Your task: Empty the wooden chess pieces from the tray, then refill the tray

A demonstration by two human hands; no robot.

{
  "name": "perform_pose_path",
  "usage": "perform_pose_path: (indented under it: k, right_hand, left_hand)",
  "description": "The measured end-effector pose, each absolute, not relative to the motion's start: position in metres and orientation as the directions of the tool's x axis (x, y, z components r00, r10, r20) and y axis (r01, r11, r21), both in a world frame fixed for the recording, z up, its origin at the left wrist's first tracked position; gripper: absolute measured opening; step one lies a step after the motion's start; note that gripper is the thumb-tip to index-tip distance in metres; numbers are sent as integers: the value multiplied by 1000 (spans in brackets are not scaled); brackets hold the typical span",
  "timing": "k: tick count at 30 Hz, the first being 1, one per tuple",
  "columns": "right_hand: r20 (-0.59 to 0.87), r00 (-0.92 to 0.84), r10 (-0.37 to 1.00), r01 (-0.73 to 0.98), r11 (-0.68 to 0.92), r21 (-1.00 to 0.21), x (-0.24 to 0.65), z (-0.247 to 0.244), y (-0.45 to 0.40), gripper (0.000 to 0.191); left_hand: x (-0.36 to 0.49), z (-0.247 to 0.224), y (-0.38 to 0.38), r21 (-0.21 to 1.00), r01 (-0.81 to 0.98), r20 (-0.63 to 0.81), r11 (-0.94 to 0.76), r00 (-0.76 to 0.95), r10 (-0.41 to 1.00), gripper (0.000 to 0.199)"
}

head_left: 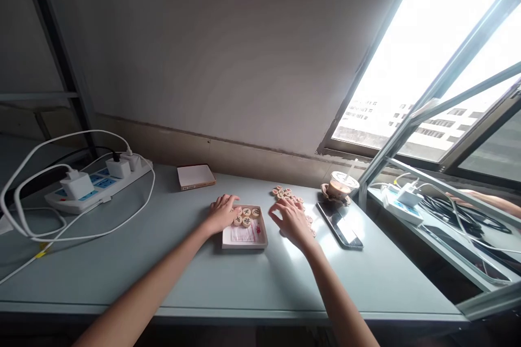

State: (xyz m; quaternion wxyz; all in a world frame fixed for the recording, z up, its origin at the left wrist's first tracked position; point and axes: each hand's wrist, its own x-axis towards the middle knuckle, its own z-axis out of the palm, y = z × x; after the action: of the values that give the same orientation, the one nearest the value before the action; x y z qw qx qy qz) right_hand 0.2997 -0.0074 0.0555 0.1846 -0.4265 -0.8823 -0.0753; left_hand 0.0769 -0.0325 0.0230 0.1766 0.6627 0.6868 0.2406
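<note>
A shallow white box (244, 246) lies on the desk with a paper sheet (243, 232) and several round wooden Chinese chess pieces (246, 222) inside. The pieces sit in rows near its far side. My left hand (221, 214) rests over the box's left wall, fingers apart, its tips beside the leftmost pieces. To the right of the box, my right hand (292, 218) hovers low over a loose group of chess pieces (287, 193), fingers spread and curved. That hand covers part of the group, so anything under its palm is hidden.
A box lid (196, 177) lies near the wall. A phone (340, 226) and a drink cup with a straw (341, 185) are at the right. White cables (150, 195) loop from a power strip (100, 180) at the left. A metal frame (391, 143) bounds the right side.
</note>
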Motion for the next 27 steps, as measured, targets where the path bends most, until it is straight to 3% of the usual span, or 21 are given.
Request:
perform_pose_path:
  k: [4, 8, 16, 22, 27]
  right_hand:
    - [372, -441, 816, 894, 438, 98, 336, 56, -4, 22]
    - [328, -518, 790, 845, 532, 51, 345, 47, -11, 20]
    - [296, -481, 826, 850, 521, -74, 333, 40, -1, 19]
    - [373, -560, 740, 762, 637, -121, 314, 58, 3, 23]
    - [307, -692, 653, 642, 752, -152, 292, 71, 1, 20]
  left_hand:
    - [92, 28, -32, 514, 856, 131, -63, -6, 991, 33]
    - [94, 22, -34, 460, 885, 162, -67, -10, 987, 38]
    - [88, 11, -23, 619, 781, 168, -86, -25, 985, 28]
    - [85, 15, -12, 660, 741, 159, -124, 24, 987, 29]
    - [78, 6, -2, 739, 651, 207, -171, 21, 978, 29]
